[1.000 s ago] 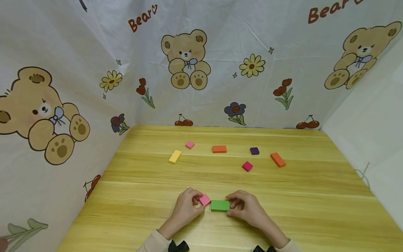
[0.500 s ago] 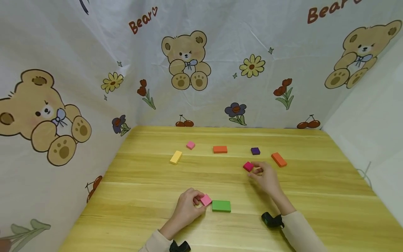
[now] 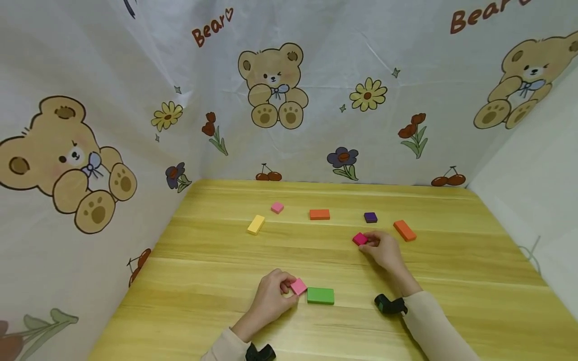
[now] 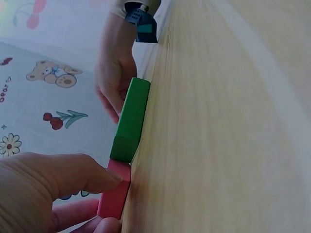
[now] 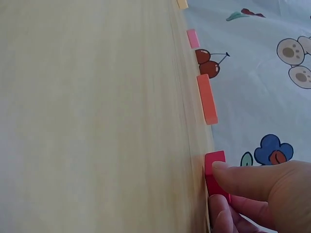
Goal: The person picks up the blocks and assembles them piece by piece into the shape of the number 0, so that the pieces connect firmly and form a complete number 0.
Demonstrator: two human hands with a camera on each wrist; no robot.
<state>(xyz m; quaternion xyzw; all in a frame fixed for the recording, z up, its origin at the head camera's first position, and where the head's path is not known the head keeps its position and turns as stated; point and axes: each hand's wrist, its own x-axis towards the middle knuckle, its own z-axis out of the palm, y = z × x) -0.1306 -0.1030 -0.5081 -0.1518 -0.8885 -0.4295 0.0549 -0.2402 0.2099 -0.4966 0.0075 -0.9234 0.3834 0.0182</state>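
On the wooden table, my left hand [image 3: 272,296] pinches a small pink block [image 3: 298,287] between thumb and fingers. That block's corner meets the left end of a green rectangular block [image 3: 320,296], as the left wrist view also shows, with the green block [image 4: 131,121] end to end with the pink one [image 4: 115,194]. Farther out and to the right, my right hand [image 3: 384,250] has its thumb and fingers on a magenta block [image 3: 359,239]. In the right wrist view the thumb lies against the side of this magenta block [image 5: 216,177], which is at the tabletop.
Along the back of the table [image 3: 217,301] lie a yellow block [image 3: 256,225], another pink block [image 3: 277,207], an orange block [image 3: 319,214], a dark purple block [image 3: 371,217] and a second orange block [image 3: 404,230]. A bear-print cloth [image 3: 311,140] hangs behind.
My right hand has left the green block's right end and moved away and to the right, taking hold of the magenta block. My left hand stays on the pink block.
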